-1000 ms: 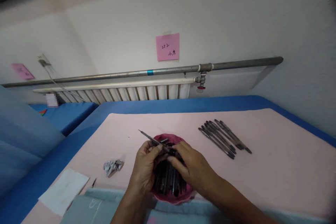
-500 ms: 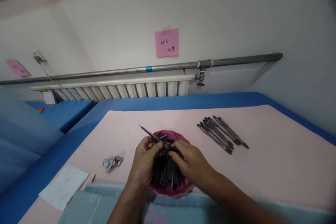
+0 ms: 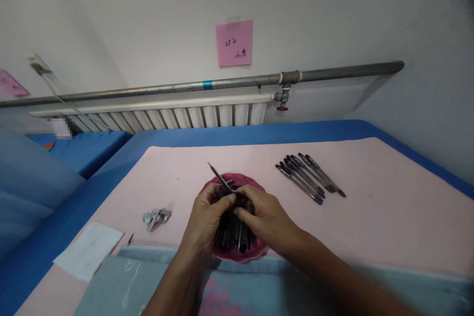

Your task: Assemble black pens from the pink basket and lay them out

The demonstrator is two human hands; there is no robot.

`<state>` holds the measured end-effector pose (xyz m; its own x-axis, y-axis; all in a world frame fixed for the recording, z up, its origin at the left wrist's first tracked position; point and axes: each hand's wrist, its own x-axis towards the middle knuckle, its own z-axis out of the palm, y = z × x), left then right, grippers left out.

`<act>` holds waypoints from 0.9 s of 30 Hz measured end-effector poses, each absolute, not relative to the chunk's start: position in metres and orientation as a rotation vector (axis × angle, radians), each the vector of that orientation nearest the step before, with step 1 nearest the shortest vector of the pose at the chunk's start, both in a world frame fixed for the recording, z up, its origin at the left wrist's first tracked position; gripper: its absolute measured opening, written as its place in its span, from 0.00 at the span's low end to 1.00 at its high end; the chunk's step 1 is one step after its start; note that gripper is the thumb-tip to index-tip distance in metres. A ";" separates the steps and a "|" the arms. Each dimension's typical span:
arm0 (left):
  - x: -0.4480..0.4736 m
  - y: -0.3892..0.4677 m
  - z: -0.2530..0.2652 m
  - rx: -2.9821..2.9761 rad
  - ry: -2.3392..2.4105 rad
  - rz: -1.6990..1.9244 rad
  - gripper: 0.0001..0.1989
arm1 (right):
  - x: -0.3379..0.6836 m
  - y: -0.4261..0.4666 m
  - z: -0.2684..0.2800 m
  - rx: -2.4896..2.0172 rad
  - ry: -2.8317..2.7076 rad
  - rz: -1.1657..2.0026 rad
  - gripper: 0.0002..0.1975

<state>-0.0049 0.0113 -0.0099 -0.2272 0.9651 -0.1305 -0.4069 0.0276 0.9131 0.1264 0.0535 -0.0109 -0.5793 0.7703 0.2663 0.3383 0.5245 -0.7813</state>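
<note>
- My left grip [image 3: 209, 212] is closed on a slim dark pen [image 3: 220, 177], thumb and fingers around its lower part. The pen is tilted, its pointed tip up towards the far edge and slightly left.
- My right grip [image 3: 264, 212] has its fingers drawn in beside the pen's lower end. I cannot tell whether they hold anything; the fingertips meet in shadow.
- Both grips are over a pink bowl [image 3: 237, 258], set near the middle of the worktop's [image 3: 240, 137] near edge. The held pen is above this bowl.
- The bowl contains a bundle of dark pen parts [image 3: 239, 237], mostly lying lengthwise; a full count is not possible.
- Right of the bowl, towards the far edge, finished-looking pens [image 3: 304, 177] lie side by side, slanting from far left to near right.
- The worktop carries a pale pink sheet [image 3: 388, 207], leaving a blue border at the far edge.
- Left of the bowl: a crumpled grey-white wad [image 3: 154, 217]. Nearer the near left corner: a white paper [image 3: 89, 249], with a small dark pointed piece [image 3: 130, 239] just beside it.
- A teal cloth [image 3: 122, 281] extends along the near edge.
</note>
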 end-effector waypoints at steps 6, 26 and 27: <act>-0.009 0.011 -0.011 0.754 1.136 1.471 0.10 | 0.127 0.053 -0.011 -0.937 -2.124 1.032 0.09; -0.054 0.015 -0.001 0.783 1.547 1.634 0.10 | 0.143 0.081 0.002 -1.138 -1.912 1.022 0.05; -0.058 0.016 -0.003 0.820 1.610 1.616 0.10 | 0.145 0.084 0.001 -1.145 -1.909 1.025 0.05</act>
<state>-0.0583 0.0159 -0.0032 -0.5527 0.8323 -0.0410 -0.0444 0.0197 0.9988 0.1445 0.0837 0.0010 -0.3838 0.9110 0.1510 0.3775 0.3040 -0.8747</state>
